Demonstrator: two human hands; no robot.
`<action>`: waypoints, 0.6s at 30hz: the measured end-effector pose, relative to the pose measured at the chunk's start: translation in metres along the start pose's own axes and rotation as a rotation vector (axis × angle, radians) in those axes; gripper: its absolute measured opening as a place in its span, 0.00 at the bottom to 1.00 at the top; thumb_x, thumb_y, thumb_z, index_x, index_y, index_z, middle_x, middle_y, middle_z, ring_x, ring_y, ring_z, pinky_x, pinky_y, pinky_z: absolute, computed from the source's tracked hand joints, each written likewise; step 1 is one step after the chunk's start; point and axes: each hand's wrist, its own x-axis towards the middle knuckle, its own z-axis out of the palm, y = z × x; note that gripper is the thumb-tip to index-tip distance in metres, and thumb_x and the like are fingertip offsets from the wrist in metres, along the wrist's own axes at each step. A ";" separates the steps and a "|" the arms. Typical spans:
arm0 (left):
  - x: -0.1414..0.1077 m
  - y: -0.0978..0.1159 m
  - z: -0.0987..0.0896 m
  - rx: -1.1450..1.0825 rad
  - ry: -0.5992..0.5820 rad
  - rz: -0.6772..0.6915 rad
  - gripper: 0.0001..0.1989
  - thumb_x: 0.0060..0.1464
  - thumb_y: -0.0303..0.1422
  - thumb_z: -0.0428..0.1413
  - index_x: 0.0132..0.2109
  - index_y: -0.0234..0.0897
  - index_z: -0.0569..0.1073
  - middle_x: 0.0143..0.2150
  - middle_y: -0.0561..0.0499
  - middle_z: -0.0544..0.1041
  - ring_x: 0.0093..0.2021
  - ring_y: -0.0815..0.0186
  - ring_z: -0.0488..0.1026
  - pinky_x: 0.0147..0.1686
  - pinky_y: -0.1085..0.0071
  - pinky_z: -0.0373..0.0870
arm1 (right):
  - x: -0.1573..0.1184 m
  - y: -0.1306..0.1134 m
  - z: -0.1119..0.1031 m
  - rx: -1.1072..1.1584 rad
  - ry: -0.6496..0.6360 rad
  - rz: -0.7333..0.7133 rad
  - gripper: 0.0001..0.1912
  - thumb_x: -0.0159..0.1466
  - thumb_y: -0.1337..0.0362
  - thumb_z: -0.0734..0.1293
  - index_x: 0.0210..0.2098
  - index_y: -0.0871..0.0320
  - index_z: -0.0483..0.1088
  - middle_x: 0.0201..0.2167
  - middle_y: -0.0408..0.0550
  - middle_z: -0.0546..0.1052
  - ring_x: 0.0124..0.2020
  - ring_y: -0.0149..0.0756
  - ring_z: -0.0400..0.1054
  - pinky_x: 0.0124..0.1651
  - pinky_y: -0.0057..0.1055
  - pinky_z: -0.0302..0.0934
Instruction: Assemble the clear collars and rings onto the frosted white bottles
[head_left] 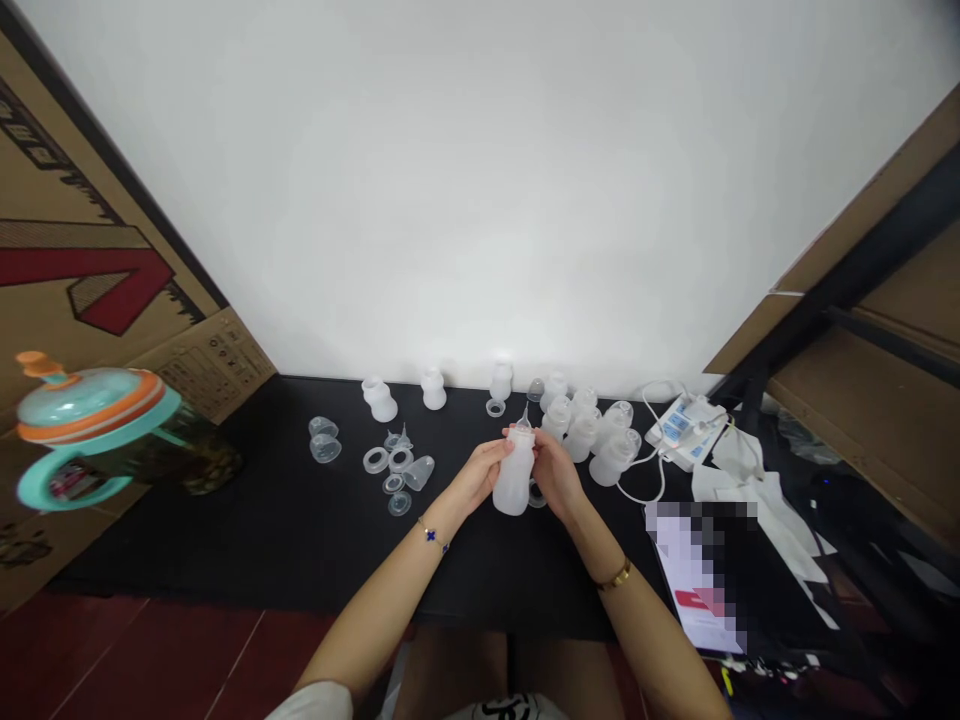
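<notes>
White wall (pixel 480 200) bounds the rear of the black surface (pixel 285 530); widest room for moving lies front-left, up to the near edge, with clustered bottles (pixel 583 435) crowding the right. Left grip (pixel 484 472) and right grip (pixel 556 475) both closed on one bottle (pixel 512 482), mid-surface. Bottle: frosted white, slightly tilted, clear pointed teat (pixel 523 421) at the neck.

2 hands (pixel 478 474), 1 held bottle (pixel 513 478), 3 separate bottles (pixel 433 392), at least 6 clustered bottles (pixel 583 436), 2 bracelets (pixel 617 576), 1 mug (pixel 94 405)
</notes>
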 end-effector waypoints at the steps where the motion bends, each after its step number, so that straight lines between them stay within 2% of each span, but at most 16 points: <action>1: 0.000 -0.001 0.000 0.001 0.002 -0.002 0.26 0.47 0.45 0.69 0.44 0.25 0.80 0.42 0.33 0.83 0.48 0.46 0.81 0.52 0.56 0.75 | 0.000 -0.001 0.000 -0.001 -0.001 0.000 0.26 0.65 0.43 0.62 0.47 0.54 0.80 0.46 0.52 0.83 0.46 0.50 0.75 0.42 0.41 0.68; 5: 0.002 -0.003 -0.002 0.001 0.014 -0.010 0.26 0.46 0.45 0.70 0.43 0.25 0.80 0.43 0.32 0.83 0.48 0.47 0.81 0.50 0.57 0.76 | -0.002 -0.004 0.000 0.046 -0.008 -0.007 0.25 0.65 0.45 0.63 0.52 0.53 0.78 0.49 0.51 0.82 0.46 0.50 0.75 0.44 0.42 0.67; 11: 0.002 -0.002 -0.002 0.019 0.032 -0.031 0.27 0.46 0.45 0.70 0.42 0.24 0.80 0.42 0.32 0.83 0.45 0.48 0.81 0.47 0.59 0.77 | 0.000 -0.002 -0.001 0.025 0.015 -0.024 0.25 0.66 0.46 0.62 0.50 0.54 0.80 0.42 0.53 0.84 0.37 0.48 0.76 0.37 0.40 0.67; 15: 0.001 -0.003 0.000 0.029 0.031 -0.062 0.26 0.46 0.45 0.70 0.42 0.23 0.80 0.42 0.32 0.83 0.44 0.49 0.82 0.46 0.62 0.77 | 0.001 0.000 -0.004 -0.028 0.032 -0.051 0.25 0.67 0.45 0.62 0.47 0.55 0.80 0.38 0.53 0.84 0.38 0.48 0.76 0.38 0.40 0.68; 18: 0.001 -0.005 0.000 0.030 0.029 -0.071 0.27 0.46 0.45 0.71 0.42 0.24 0.80 0.42 0.32 0.83 0.43 0.51 0.82 0.44 0.63 0.76 | 0.001 0.000 -0.005 -0.008 0.019 -0.034 0.25 0.66 0.44 0.63 0.47 0.55 0.80 0.39 0.53 0.84 0.39 0.49 0.77 0.38 0.41 0.68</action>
